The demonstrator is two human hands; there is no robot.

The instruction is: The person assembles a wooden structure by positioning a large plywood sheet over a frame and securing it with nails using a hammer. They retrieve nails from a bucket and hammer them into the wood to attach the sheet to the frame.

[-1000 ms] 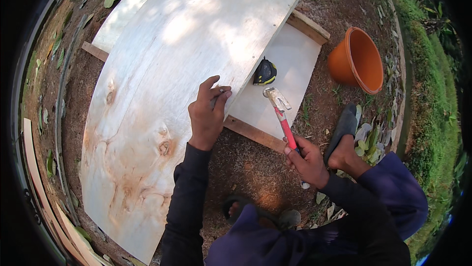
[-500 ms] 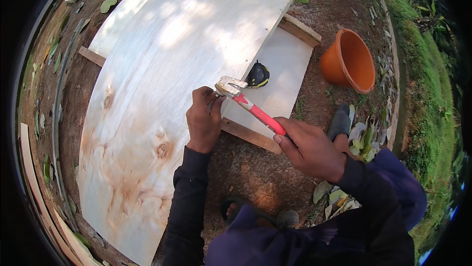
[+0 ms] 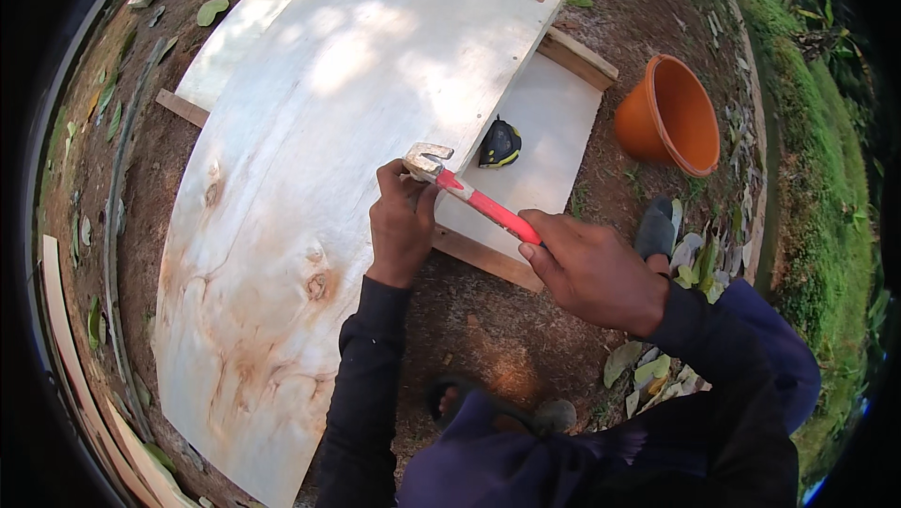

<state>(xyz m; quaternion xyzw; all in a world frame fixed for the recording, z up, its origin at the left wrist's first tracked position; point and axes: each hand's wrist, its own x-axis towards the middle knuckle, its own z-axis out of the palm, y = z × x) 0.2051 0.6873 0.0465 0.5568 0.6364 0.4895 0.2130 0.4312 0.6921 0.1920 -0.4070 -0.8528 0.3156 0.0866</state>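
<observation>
Hammer poised at the plywood's edge.
Right hand grips the red-handled claw hammer, head above left hand, fingers pinched on the plywood sheet; tape measure and orange pot beside.

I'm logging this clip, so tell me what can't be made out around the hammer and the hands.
Head view only:
- Whether a nail sits under the left hand: its fingers cover the spot.
- The hammer handle's end: inside the right hand.
- The frame beneath the plywood sheet: mostly covered by it.
- The tape measure: too small for detail.
</observation>
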